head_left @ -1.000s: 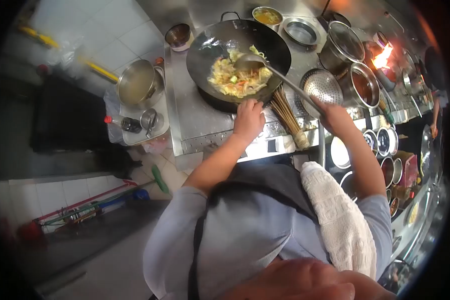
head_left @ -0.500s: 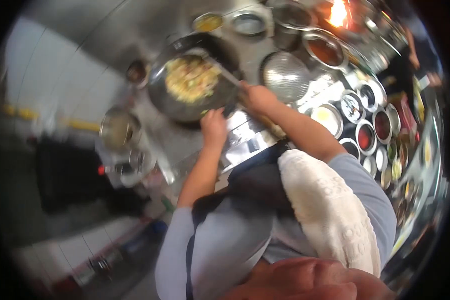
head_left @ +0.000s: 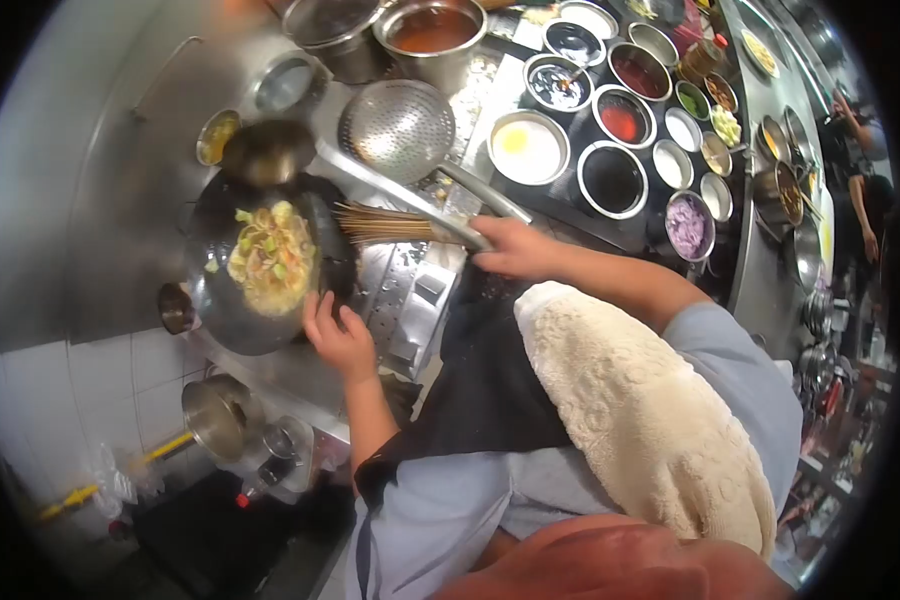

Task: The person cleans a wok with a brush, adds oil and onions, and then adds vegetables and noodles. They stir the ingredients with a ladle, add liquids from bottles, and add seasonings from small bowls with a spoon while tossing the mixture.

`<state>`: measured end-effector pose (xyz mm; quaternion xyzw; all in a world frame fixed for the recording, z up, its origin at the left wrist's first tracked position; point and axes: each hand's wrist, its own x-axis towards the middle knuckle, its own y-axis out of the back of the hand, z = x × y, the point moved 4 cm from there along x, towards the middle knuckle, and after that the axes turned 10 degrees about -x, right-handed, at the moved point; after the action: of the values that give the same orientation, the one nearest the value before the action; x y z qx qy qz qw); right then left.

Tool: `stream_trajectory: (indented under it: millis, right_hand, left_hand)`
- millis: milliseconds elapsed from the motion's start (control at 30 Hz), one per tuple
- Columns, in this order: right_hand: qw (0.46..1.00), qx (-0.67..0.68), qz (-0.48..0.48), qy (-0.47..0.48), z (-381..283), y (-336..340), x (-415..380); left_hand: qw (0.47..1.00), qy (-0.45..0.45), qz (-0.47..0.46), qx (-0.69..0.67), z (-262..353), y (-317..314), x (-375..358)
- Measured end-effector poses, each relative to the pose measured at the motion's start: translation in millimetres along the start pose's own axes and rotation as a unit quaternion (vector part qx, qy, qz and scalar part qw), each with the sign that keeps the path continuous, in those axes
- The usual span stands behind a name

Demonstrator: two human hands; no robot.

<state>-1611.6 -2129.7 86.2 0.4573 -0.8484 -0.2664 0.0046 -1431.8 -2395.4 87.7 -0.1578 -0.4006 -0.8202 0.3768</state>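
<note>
My right hand point(head_left: 515, 248) is closed around the end of a long metal ladle handle. The ladle's round bowl point(head_left: 268, 152) hangs over the far edge of the wok point(head_left: 255, 338). In that dark wok lies a pile of yellowish chopped food with green bits point(head_left: 270, 255). My left hand point(head_left: 340, 335) is at the wok's near rim, fingers apart and holding nothing. Just under the ladle handle, a bamboo wok brush point(head_left: 385, 223) points toward the wok.
A perforated strainer point(head_left: 395, 130) rests beyond the brush, beside a pot of reddish liquid point(head_left: 432, 32). Several steel seasoning bowls stand to the right, among them one of white stuff with a yellow spot point(head_left: 530, 147) and one of chopped purple onion point(head_left: 688, 225). A metal pot point(head_left: 220, 415) stands at lower left.
The view has swung round, showing more of the bowls. The ladle has come up out of the food to the wok's far edge. My left hand's fingers, earlier curled at the rim, have spread.
</note>
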Motion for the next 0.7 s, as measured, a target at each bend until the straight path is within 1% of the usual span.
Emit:
stream_trajectory:
  millis: [33, 100, 133, 167, 233, 300, 333, 400, 467, 533, 700]
  right_hand:
    - [0.988, 0.071, -0.032, -0.13, 0.2, 15.0, -28.7]
    - [0.976, 0.095, 0.086, -0.175, -8.7, 46.1, -82.1]
    - [0.969, 0.044, 0.152, -0.19, -2.5, 58.1, -102.4]
    - [0.956, -0.006, 0.214, -0.2, 4.7, 68.9, -121.2]
    - [0.915, -0.166, 0.307, -0.202, 19.7, 96.6, -151.2]
    - [0.902, -0.17, 0.282, -0.281, 9.7, 121.9, -167.0]
    - [0.896, -0.179, 0.279, -0.294, 20.8, 128.5, -172.4]
    - [0.899, -0.199, 0.273, -0.28, 43.1, 138.8, -178.3]
    - [0.902, -0.214, 0.261, -0.269, 52.5, 144.3, -182.2]
    - [0.899, -0.219, 0.235, -0.296, 50.0, 148.1, -181.6]
    - [0.922, -0.17, 0.227, -0.266, 72.6, 159.6, -181.3]
  left_hand:
    - [1.0, 0.005, -0.008, -0.006, 4.3, -2.4, -7.3]
    - [0.996, -0.025, -0.059, -0.069, 18.2, -9.0, -22.3]
    - [0.993, -0.042, -0.1, -0.05, 24.5, -13.0, -28.4]
    - [0.993, -0.038, -0.101, -0.048, 30.2, -14.0, -35.1]
    - [0.984, -0.061, -0.159, -0.059, 48.0, -27.7, -44.6]
    - [0.983, -0.06, -0.153, -0.076, 62.4, -37.8, -50.8]
    - [0.979, -0.05, -0.167, -0.107, 70.4, -43.4, -52.8]
    - [0.971, -0.014, -0.189, -0.147, 85.4, -56.5, -60.4]
    - [0.967, -0.01, -0.205, -0.151, 101.8, -69.5, -64.9]
    - [0.959, -0.013, -0.222, -0.176, 117.3, -83.1, -66.1]
    - [0.955, -0.009, -0.233, -0.183, 146.0, -101.2, -68.7]
